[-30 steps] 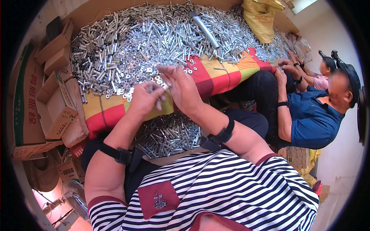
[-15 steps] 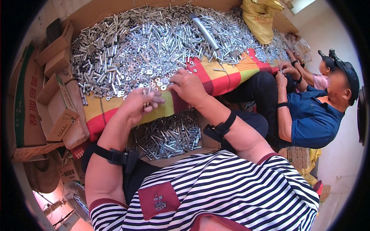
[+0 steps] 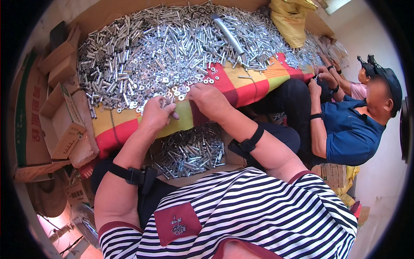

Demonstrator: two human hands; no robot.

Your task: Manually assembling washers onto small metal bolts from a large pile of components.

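My left hand (image 3: 156, 114) is closed, palm turned inward, around a few shiny metal bolts (image 3: 167, 102) whose ends show by the fingertips. Just to its right, my right hand (image 3: 208, 100) pinches thumb and fingers together over the near edge of the washers; anything in that pinch is too small to make out. Loose washers (image 3: 176, 92) lie beyond both hands on a checked red, yellow and green cloth (image 3: 114, 131). Behind them rises a broad heap of metal bolts and sleeves (image 3: 172, 39).
Below the cloth, a cardboard box (image 3: 235, 159) holds many bolts. Cartons (image 3: 62, 121) stand at left. A curved metal piece (image 3: 227, 34) lies on the heap, near a yellow sack (image 3: 290, 23). At right a co-worker in a blue shirt (image 3: 353, 131) sits handling small parts, another person beyond.
My left hand has turned and its fingers have drawn in, bringing the bolts up by the fingertips. My right hand has shifted slightly left and down.
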